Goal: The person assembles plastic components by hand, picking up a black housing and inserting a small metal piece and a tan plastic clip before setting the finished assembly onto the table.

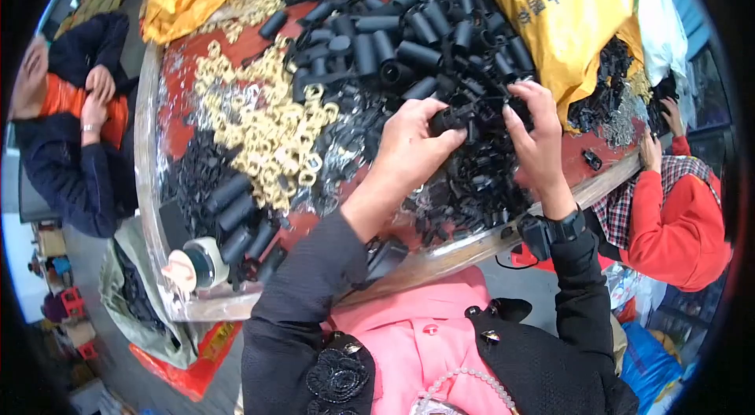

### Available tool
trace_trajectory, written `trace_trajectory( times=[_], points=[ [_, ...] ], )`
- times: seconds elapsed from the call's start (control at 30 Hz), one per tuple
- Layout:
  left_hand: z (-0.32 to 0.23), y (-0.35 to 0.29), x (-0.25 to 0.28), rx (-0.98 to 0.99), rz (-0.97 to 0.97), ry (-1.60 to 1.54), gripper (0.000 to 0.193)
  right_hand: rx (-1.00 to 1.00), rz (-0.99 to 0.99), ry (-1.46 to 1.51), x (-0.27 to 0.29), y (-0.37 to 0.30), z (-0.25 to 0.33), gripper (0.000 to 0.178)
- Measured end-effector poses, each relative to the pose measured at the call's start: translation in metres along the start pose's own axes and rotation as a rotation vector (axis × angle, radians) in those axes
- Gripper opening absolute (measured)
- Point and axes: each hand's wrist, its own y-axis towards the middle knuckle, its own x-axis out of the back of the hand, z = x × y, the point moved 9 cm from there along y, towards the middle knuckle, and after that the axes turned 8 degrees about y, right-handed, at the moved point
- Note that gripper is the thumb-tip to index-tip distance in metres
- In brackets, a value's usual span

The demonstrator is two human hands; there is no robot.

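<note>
My left hand (pixel 413 144) is closed around a black plastic part (pixel 456 116), thumb and fingers on either side of it. To its right, my right hand (pixel 539 132) has its thumb and fingers curled together at a small dark piece; what exactly it pinches is too small to make out. Both hands are over a pile of small black plastic parts (pixel 480 179) near the table's front edge. Just beyond them rises a large heap of black cylindrical tubes (pixel 381 49).
Cream-coloured rings (pixel 259 136) are spread across the red table (pixel 185 61), left of the tubes. A round container (pixel 206 262) stands at the near left corner. Yellow sacks (pixel 554 14) lie at the back. Other people sit left and right, one in a red sleeve (pixel 649 214).
</note>
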Motion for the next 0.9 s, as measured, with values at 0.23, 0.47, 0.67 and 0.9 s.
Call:
trace_trajectory(
  times=[0.23, 0.47, 0.67, 0.9],
  points=[
    [0.055, -0.135, 0.028, 0.045, 0.039, -0.282, 0.039, 0.163, 0.376, -0.292, -0.024, -0.094, 0.037, 0.075],
    [0.043, -0.12, -0.058, -0.238, 0.295, 0.056, 0.039, 0.194, 0.525, -0.314, -0.066, -0.09, 0.018, 0.087],
    [0.03, -0.061, -0.083, -0.256, 0.077, 0.15, 0.034, 0.288, 0.424, -0.457, -0.077, -0.053, -0.004, 0.083],
    [0.037, -0.02, -0.055, -0.215, -0.018, 0.142, 0.035, 0.308, 0.416, -0.406, -0.096, -0.003, -0.004, 0.078]
  ],
)
